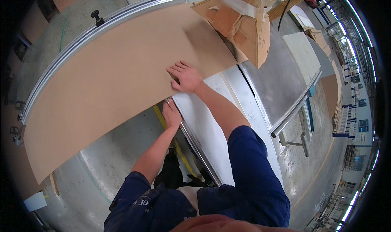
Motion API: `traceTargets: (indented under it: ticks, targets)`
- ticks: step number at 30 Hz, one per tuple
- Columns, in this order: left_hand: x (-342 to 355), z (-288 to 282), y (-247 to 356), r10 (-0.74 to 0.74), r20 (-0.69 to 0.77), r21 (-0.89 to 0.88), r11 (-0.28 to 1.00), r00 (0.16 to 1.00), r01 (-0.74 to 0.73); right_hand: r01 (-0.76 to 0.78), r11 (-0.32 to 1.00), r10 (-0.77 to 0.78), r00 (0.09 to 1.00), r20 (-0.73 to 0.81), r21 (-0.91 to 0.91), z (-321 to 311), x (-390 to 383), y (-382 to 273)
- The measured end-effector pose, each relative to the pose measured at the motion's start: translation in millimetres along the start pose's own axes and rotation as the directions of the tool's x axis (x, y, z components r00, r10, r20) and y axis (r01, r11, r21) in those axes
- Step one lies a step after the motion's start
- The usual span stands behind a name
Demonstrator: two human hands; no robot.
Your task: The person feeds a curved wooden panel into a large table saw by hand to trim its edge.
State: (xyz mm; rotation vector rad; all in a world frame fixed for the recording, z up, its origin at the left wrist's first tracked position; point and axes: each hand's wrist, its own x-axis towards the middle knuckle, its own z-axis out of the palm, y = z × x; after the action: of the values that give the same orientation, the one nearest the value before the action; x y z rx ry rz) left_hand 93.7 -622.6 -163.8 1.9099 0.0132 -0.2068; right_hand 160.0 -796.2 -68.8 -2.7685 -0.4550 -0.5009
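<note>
A large brown board (93,89) lies across the machine's white metal bed (207,130). My right hand (185,76) rests on the board near its front edge, fingers spread. Just below that edge, my left hand (172,113) is closed on a metal rail (190,144) running along the bed's left side; its fingertips are partly hidden. A long aluminium fence (73,44) with a black knob (97,19) borders the board's far side.
Torn brown cardboard (248,36) stands at the board's right end. Right of the bed are a grey steel table (273,93) and a tubular bar (289,118). Concrete floor (95,171) shows below the board's overhanging part. Stacked sheets (330,91) stand farther right.
</note>
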Motion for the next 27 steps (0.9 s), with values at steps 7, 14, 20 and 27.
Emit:
traceTargets:
  ticks: [7, 14, 20, 27]
  targets:
    - [-1.0, -1.8, 10.9, -0.131, 0.01, 0.068, 0.989, 0.991, 0.13, -0.033, 0.999, 0.033, 0.999, 0.03, 0.011, 9.2, 6.1, 5.9]
    - [0.0, 1.5, 22.7, -0.117, 0.0, -0.025, 0.993, 0.993, 0.117, -0.04, 0.998, 0.043, 0.996, 0.079, -0.046, 6.7, 5.6, 9.1]
    - [-3.2, -1.6, 23.7, -0.13, 0.028, -0.042, 0.99, 0.991, 0.131, -0.015, 0.996, 0.025, 0.993, 0.114, -0.085, 2.4, 7.0, 4.7]
    - [-27.2, -14.4, 36.2, -0.15, 0.066, -0.054, 0.987, 0.986, 0.153, -0.028, 0.996, 0.04, 0.987, 0.155, -0.082, -9.6, -4.5, -10.5]
